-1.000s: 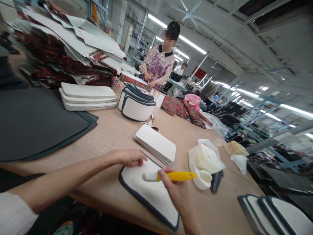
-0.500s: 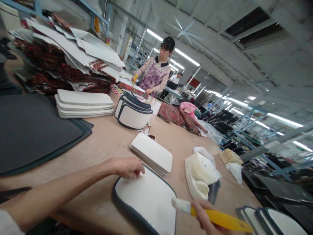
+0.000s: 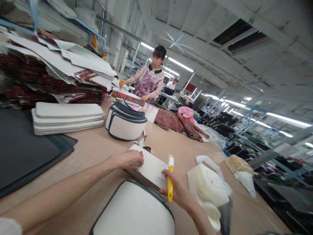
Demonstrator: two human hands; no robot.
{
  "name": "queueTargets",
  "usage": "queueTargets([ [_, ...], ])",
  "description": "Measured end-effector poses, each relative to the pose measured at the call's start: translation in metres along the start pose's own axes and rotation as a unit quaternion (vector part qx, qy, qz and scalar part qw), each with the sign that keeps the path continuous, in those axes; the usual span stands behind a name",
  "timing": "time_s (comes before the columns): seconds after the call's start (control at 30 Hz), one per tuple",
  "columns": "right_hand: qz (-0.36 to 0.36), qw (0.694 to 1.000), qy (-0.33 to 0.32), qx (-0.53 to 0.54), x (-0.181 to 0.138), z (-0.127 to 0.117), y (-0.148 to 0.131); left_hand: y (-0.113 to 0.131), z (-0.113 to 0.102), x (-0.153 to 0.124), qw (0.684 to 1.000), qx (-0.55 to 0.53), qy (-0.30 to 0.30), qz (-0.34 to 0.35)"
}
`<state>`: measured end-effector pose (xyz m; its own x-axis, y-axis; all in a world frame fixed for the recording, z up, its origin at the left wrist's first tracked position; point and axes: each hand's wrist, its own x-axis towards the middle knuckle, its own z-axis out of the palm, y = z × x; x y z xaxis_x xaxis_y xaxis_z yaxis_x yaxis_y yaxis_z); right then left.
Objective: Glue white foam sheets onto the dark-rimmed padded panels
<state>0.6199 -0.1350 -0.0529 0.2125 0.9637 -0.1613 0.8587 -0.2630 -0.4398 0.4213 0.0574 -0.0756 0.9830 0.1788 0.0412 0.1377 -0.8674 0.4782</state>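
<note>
My left hand [image 3: 128, 160] grips the near left edge of a white flat panel [image 3: 152, 168] lying on the table, its fingers curled on it. My right hand [image 3: 176, 189] holds a yellow-handled brush [image 3: 170, 179] with its white tip pointing up, and its fingers also touch the panel's right edge. Just in front of both hands lies a white pad with a dark piped border [image 3: 133, 210]. A tub of whitish glue [image 3: 207, 186] stands to the right of my right hand.
The beige table [image 3: 102, 147] carries stacked white panels [image 3: 66, 117], dark sheets [image 3: 26, 150], a round stack of bordered pads [image 3: 126, 122], red patterned fabric [image 3: 178, 120] and piles of paper-backed cloth [image 3: 56, 75]. A person in a patterned apron [image 3: 149, 83] works at the far end.
My right hand has swung the brush from low right to upright by the white panel. My left hand moved off the bordered pad onto that panel. The view tilted up.
</note>
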Motion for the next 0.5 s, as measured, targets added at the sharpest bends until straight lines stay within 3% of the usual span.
queueTargets([
  [0.17, -0.018, 1.0, 0.0, 0.022, 0.001, -0.001, 0.011, -0.008, -0.005, 0.008, 0.999, -0.029, 0.016, -0.01],
  [0.33, -0.017, 0.979, 0.188, 0.076, 0.015, -0.013, 0.015, -0.014, -0.006, 0.012, 0.994, -0.074, 0.069, -0.045],
  [0.5, 0.002, 0.91, 0.397, 0.116, -0.002, -0.07, -0.022, -0.017, -0.058, -0.014, 0.972, -0.16, 0.166, -0.038],
])
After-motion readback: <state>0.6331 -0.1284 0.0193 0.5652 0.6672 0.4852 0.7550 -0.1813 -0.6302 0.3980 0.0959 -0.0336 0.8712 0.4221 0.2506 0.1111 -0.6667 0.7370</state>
